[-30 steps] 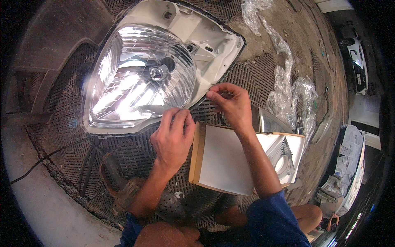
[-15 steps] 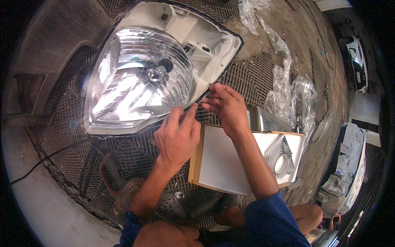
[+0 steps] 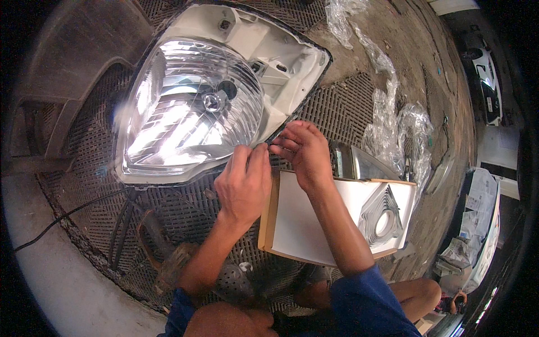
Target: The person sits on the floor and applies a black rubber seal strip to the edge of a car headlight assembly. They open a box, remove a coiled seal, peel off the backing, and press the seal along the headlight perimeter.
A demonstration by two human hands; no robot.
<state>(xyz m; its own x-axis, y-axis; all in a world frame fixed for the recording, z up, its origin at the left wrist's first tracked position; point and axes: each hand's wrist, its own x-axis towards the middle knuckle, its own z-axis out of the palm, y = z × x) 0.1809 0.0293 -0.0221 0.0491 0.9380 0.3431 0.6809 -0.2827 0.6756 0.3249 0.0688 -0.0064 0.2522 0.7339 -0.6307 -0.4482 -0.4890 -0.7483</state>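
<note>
A car headlight (image 3: pixel 193 106) without its clear lens lies before me, with a shiny ribbed reflector and a pale housing. A black sealing strip (image 3: pixel 306 106) runs along its rim. At the near right part of that rim, my left hand (image 3: pixel 242 182) has its fingers pressed together on the strip. Close beside it, my right hand (image 3: pixel 306 151) is half curled, its fingertips at the same spot. The fingertips hide most of what they pinch. Under my right forearm lies an open white box (image 3: pixel 300 219) holding a coil of grey cord (image 3: pixel 368 216).
Crumpled clear plastic wrap (image 3: pixel 387 121) lies to the right on the floor. A clear curved lens piece (image 3: pixel 370 165) sits behind the box. Dark woven matting (image 3: pixel 342 106) covers the ground. A black cable (image 3: pixel 67 216) trails at left, near a large dark plastic panel (image 3: pixel 73 62).
My right hand has slid down along the rim toward my left hand. My left fingers have drawn closer together at the rim. The headlight has barely moved.
</note>
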